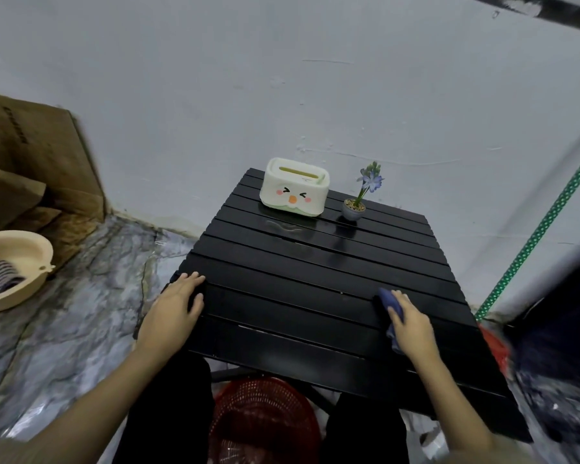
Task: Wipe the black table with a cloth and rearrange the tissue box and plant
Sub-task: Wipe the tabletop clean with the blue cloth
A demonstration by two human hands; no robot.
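The black slatted table (308, 272) fills the middle of the view. At its far edge stands a white tissue box (294, 187) with a cartoon face. To its right is a small potted plant (358, 199) with blue flowers. My right hand (412, 324) presses a blue cloth (393, 304) onto the table's right side, near the front. My left hand (177, 304) lies flat on the table's left edge with the fingers spread, holding nothing.
A red mesh basket (265, 420) sits under the table's front edge. A beige basin (17, 262) with a striped cloth is on the floor at left, beside cardboard boxes (37, 162). A green dotted pole (543, 229) leans at right. The wall is close behind.
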